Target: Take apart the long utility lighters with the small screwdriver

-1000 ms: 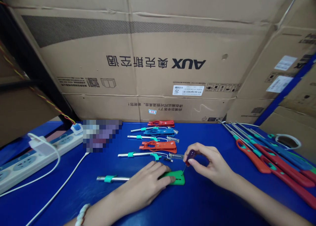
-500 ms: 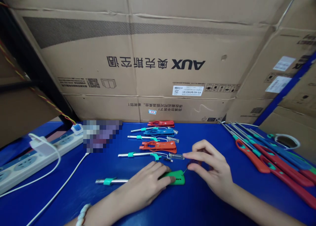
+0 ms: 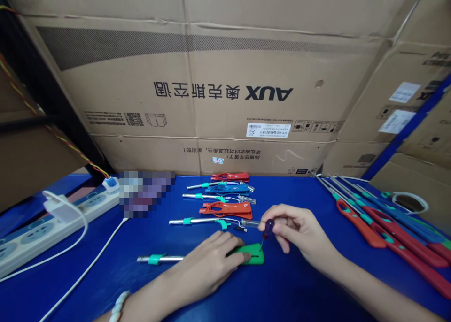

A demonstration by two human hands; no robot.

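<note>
A green long-necked lighter lies on the blue tabletop, its metal tube reaching out to the left with a teal clip on it. My left hand presses down over its middle, fingers closed around the green handle, and hides much of it. A small screwdriver with a dark purple handle is pinched between the thumb and fingers of my right hand. Its thin shaft slants down to the right end of the green handle, where the tip touches.
Behind my hands lie opened lighters, with orange, blue and red handle shells beside metal tubes. Whole lighters are heaped at the right, near a tape roll. A white power strip runs along the left; cardboard stands behind.
My right hand has shifted its grip and turned on the screwdriver, so the purple handle now shows plainly. The left hand and green lighter stay put.
</note>
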